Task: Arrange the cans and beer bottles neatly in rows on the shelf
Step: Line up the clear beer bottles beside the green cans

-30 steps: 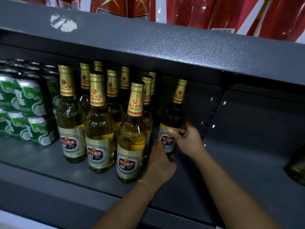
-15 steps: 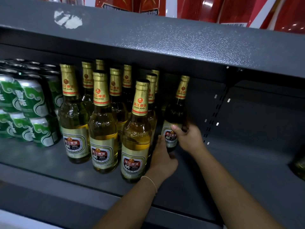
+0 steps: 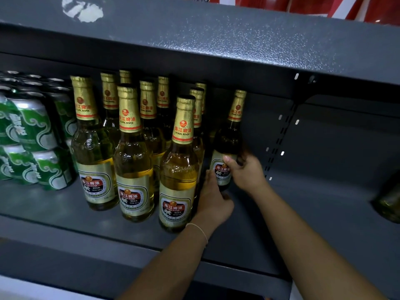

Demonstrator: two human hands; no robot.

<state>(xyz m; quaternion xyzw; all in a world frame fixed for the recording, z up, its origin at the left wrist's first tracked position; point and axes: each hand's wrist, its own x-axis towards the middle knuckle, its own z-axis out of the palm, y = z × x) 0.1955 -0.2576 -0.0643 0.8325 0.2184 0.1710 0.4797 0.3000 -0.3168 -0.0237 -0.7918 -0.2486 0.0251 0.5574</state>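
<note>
My right hand [image 3: 244,172] is wrapped around the lower body of the rightmost beer bottle [image 3: 229,139], thumb lying across its label and fingers curled behind the glass. That bottle stands upright on the dark grey shelf [image 3: 303,213], a little apart from the rest and further back than the front row.

My left hand [image 3: 213,202] sits just left of that bottle, low down by its base, tucked between it and the front bottle [image 3: 179,169] nearest to it. The fingers are turned away from me and hidden behind the back of the hand, so I cannot tell whether they grip anything or only rest against the glass. A thin bracelet [image 3: 200,231] circles that wrist.

Left of the bottle I hold, the other gold-foiled bottles [image 3: 129,152] stand upright in a cluster several deep, three across the front, their red and gold labels facing me. They are close together and the front three step back toward the left rather than forming a straight line.

Further left of the bottle group, green cans [image 3: 32,126] are stacked two high, reaching back into the shelf.

Far to the right of my bottle, at the frame's edge, a dark glassy shape [image 3: 387,204] lies on the shelf; it may be another bottle, though it is too blurred to be sure.

Above everything, the upper shelf [image 3: 216,40] overhangs, with red packages [image 3: 372,7] on top of it.
</note>
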